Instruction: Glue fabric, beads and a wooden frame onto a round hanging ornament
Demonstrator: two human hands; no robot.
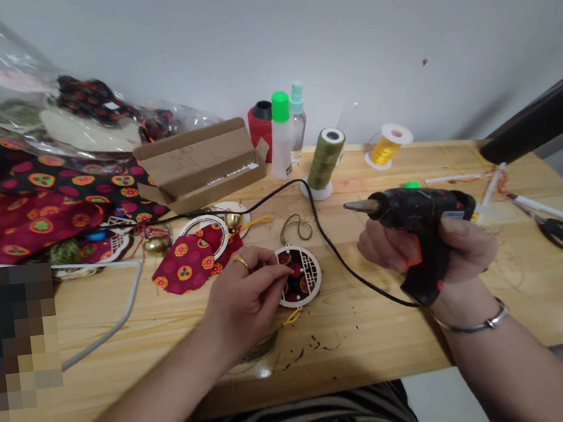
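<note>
My right hand (430, 242) is wrapped around a black hot glue gun (420, 213), its fingers by the orange trigger and its nozzle pointing left above the table. My left hand (250, 291) pinches thumb and forefinger together over a round ornament (312, 281); whatever the fingertips hold is too small to make out. The ornament has a pale ring frame, lattice on its right side, dark patterned fabric and a few small white beads. A green cord loop (297, 226) lies above it, and a yellow cord (293, 317) below.
An open cardboard box (206, 165) with white beads stands behind. Patterned fabric (184, 265), a pale ring (223, 234) and gold bells (157, 244) lie left. Thread spools (326, 159) and bottles (282, 137) stand at the back; scissors (560, 232) lie right. The gun's black cable (320, 223) crosses the table.
</note>
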